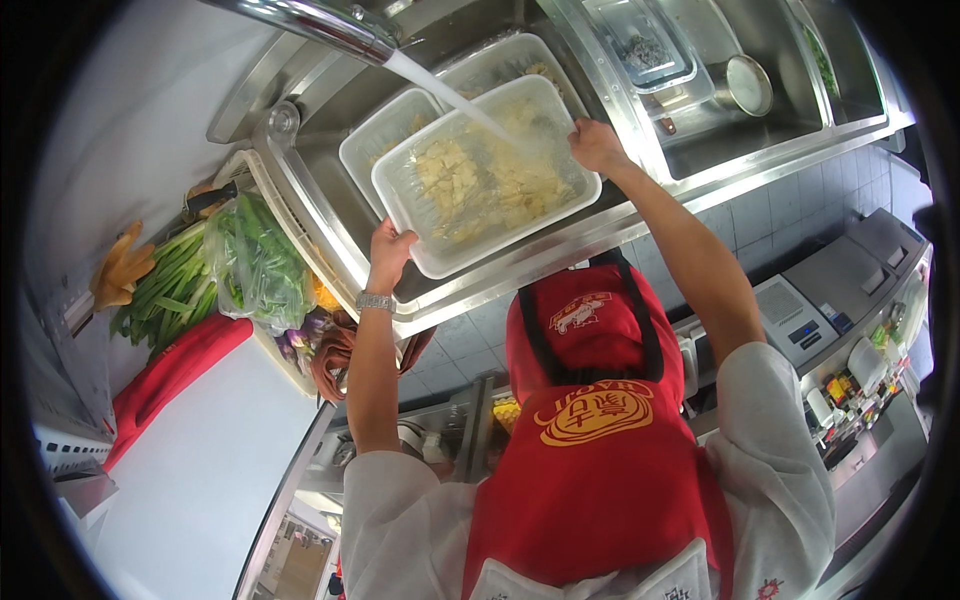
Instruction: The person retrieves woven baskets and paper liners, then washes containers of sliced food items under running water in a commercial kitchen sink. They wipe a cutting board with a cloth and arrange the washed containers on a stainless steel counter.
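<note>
A white plastic tub [487, 176] of water and pale yellowish food pieces [450, 172] is held over a steel sink [330, 161]. My left hand [391, 255] grips its near left corner, and my right hand [596, 146] grips its right rim. Water [450, 94] pours from a chrome faucet [322, 26] into the tub. Behind and partly under it are two more white tubs, one at the left [360, 150] and one at the back [525, 45], both with similar pieces in them. What the pieces are, I cannot tell for certain.
The right basin [697, 150] holds a metal pot [748, 85] and a clear container with a steel wool scrubber [646, 54]. At the left, a cream plastic basket [281, 202] holds bagged leafy greens [259, 255]; green stalks [172, 277] and a red cloth item [180, 367] lie beside a white surface [202, 465].
</note>
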`<state>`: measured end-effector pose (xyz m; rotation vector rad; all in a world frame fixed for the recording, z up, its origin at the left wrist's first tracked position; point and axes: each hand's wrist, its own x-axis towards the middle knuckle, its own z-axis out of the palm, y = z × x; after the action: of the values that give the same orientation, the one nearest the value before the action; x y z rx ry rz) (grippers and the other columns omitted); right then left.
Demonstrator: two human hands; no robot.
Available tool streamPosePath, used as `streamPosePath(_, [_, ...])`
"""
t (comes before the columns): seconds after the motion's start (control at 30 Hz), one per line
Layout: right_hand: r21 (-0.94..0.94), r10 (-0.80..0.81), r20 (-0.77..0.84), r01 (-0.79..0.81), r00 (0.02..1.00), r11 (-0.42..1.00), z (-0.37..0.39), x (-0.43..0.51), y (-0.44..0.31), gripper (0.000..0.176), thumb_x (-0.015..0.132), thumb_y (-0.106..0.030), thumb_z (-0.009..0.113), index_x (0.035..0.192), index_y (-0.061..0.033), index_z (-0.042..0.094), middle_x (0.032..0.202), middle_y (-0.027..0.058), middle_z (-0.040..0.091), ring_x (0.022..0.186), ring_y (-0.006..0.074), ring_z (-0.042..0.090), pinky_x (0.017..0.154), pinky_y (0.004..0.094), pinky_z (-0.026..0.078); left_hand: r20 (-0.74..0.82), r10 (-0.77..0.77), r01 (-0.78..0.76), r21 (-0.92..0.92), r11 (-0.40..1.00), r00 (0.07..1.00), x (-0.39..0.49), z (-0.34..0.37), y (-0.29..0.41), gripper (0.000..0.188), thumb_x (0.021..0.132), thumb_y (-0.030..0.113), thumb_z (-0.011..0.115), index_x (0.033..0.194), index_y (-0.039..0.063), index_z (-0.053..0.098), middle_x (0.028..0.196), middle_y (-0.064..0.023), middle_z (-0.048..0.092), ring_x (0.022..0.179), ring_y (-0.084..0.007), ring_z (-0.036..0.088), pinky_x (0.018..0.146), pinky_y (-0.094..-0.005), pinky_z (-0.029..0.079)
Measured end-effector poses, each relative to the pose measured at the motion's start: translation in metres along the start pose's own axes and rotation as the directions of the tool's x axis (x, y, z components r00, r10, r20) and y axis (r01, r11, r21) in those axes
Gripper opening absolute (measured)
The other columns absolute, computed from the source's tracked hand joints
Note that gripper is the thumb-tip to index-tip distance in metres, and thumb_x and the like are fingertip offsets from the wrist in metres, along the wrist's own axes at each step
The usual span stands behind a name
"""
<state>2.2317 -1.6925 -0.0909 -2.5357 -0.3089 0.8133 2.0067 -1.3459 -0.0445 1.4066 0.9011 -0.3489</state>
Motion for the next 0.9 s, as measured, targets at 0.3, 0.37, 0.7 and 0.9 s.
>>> streamPosePath(0.3, [-0.048,0.012,0.154,-0.004,0.988,0.999,-0.025,-0.027,-0.028,0.038,0.088,-0.023,0.052,0.111,0.0061,0.059,0.11,0.0282,0.064,0.104,0.0427,0.063,0.093,0.0481,0.051,0.013,0.078,-0.079,0.122,0.989,0.997,-0.033,-0.027,0.027,0.038,0.079,-0.009,0.054,0.116,-0.001,0.058,0.096,-0.009,0.069,0.075,-0.016,0.067,0.064,-0.0286,0.056])
streamPosePath(0.37, [-0.045,0.004,0.181,0.004,0.983,0.999,-0.034,-0.034,-0.039,0.037,0.088,-0.022,0.052,0.11,0.0064,0.059,0.11,0.0284,0.064,0.105,0.0428,0.063,0.093,0.0485,0.05,0.022,0.055,-0.056,0.085,0.995,0.998,-0.045,-0.03,0.04,0.038,0.078,-0.009,0.054,0.115,-0.002,0.058,0.096,-0.0087,0.069,0.075,-0.0156,0.067,0.065,-0.029,0.056])
streamPosePath(0.7, [0.056,-0.036,0.159,0.028,0.987,0.998,-0.038,-0.05,-0.064,0.035,0.087,-0.021,0.053,0.109,0.0047,0.061,0.112,0.0304,0.063,0.105,0.0444,0.062,0.094,0.0494,0.049,-0.022,0.013,-0.012,0.043,0.999,1.0,-0.084,-0.048,0.051,0.038,0.078,-0.011,0.053,0.114,-0.003,0.06,0.092,-0.0077,0.069,0.073,-0.0152,0.066,0.065,-0.0297,0.056])
streamPosePath(0.9, [0.052,-0.074,0.142,0.067,0.987,0.996,-0.06,-0.059,-0.076,0.029,0.087,-0.02,0.053,0.1,0.0048,0.06,0.104,0.0293,0.064,0.102,0.045,0.06,0.091,0.0498,0.048,-0.022,0.039,-0.039,0.001,0.999,0.999,-0.088,-0.048,0.038,0.038,0.078,-0.007,0.054,0.115,-0.001,0.06,0.096,-0.0073,0.07,0.071,-0.016,0.067,0.063,-0.0292,0.057])
